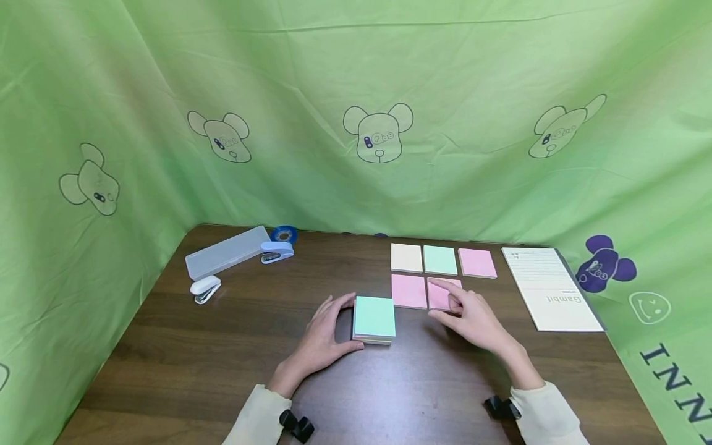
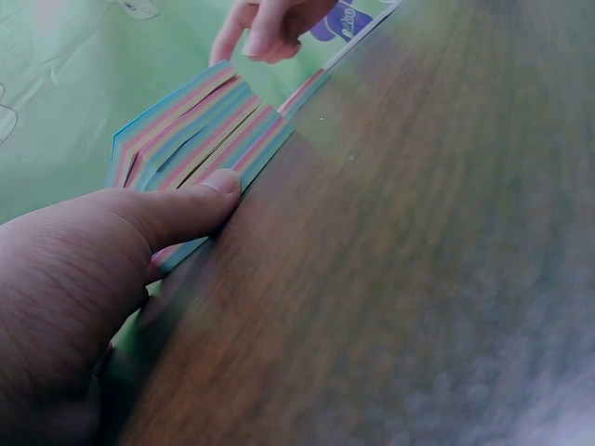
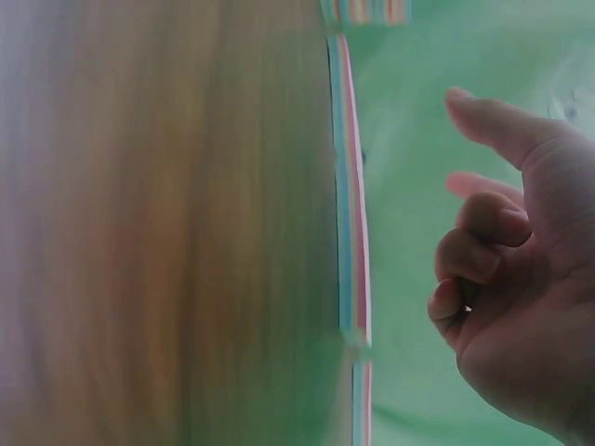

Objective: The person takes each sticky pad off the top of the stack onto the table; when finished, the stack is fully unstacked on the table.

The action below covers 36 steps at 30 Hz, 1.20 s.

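A thick stack of sticky notes (image 1: 374, 316) with a mint-green top stands at the middle of the table; its sides show many coloured layers in the left wrist view. My left hand (image 1: 319, 343) grips it from the left, thumb (image 2: 200, 206) against the near side and fingers along the far-left edge. To the right, my right hand (image 1: 475, 318) hovers over a pink sticky-note pad (image 1: 437, 298), partly hiding it. Its thumb and index finger are spread apart with nothing between them, while the other fingers are curled in the right wrist view.
Near the right hand lie another pink pad (image 1: 408, 292), a cream pad (image 1: 406, 258), a mint pad (image 1: 440, 260) and a far pink pad (image 1: 477, 264). A notepad (image 1: 550, 290) lies right. At left are a pale case (image 1: 225, 253), blue tape (image 1: 283, 234), a blue stapler (image 1: 276, 251) and a white stapler (image 1: 205, 288).
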Motion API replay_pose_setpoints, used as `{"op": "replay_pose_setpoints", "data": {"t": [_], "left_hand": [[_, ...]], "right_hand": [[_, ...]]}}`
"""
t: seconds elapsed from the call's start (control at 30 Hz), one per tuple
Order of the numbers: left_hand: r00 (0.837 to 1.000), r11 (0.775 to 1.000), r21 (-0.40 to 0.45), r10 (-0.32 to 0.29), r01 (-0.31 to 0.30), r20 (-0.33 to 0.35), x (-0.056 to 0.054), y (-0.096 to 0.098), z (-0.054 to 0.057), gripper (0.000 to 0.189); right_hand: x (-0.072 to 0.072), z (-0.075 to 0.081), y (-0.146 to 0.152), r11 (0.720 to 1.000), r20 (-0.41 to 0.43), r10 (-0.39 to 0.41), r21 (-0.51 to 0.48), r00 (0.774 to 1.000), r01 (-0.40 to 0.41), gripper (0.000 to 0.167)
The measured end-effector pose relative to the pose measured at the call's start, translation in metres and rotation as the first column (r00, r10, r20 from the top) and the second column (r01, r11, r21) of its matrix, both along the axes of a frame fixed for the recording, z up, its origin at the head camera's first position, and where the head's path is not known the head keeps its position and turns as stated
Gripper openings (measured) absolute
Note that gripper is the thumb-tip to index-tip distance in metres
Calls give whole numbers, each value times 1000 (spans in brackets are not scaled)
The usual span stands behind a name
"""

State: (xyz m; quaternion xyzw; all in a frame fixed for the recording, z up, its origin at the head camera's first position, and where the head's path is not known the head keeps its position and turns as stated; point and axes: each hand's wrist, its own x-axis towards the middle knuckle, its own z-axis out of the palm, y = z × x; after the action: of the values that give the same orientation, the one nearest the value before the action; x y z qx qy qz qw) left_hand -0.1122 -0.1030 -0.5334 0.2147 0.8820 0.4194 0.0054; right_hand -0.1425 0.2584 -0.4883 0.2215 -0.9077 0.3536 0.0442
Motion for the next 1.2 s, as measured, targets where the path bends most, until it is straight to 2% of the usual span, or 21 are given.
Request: {"op": "replay_pose_setpoints", "data": {"t": [0.17, 0.3, 0.53, 0.73, 0.9, 1.2], "left_hand": [[1000, 1000, -21, 10, -9, 10, 0, 1, -1, 94], [1000, 1000, -23, 11, -10, 12, 0, 1, 0, 92], [1000, 1000, -20, 13, -13, 4, 1, 0, 1, 91], [1000, 1000, -22, 9, -9, 9, 2, -1, 2, 91], [1000, 1000, -23, 5, -5, -11, 2, 0, 3, 90], [1000, 1000, -23, 10, -9, 21, 2, 0, 3, 98]], "right_hand": [[4, -1, -21, 997, -20, 72, -27, 997, -73, 62], [10, 1, -37, 995, -9, 99, -14, 995, -99, 63], [19, 2, -60, 995, 18, 89, 48, 996, -89, 74], [17, 2, -76, 994, 42, 88, 56, 995, -91, 90], [16, 1, -81, 991, 39, 86, 99, 996, -90, 90], [18, 1, -75, 988, 33, 87, 127, 996, -91, 85]]}}
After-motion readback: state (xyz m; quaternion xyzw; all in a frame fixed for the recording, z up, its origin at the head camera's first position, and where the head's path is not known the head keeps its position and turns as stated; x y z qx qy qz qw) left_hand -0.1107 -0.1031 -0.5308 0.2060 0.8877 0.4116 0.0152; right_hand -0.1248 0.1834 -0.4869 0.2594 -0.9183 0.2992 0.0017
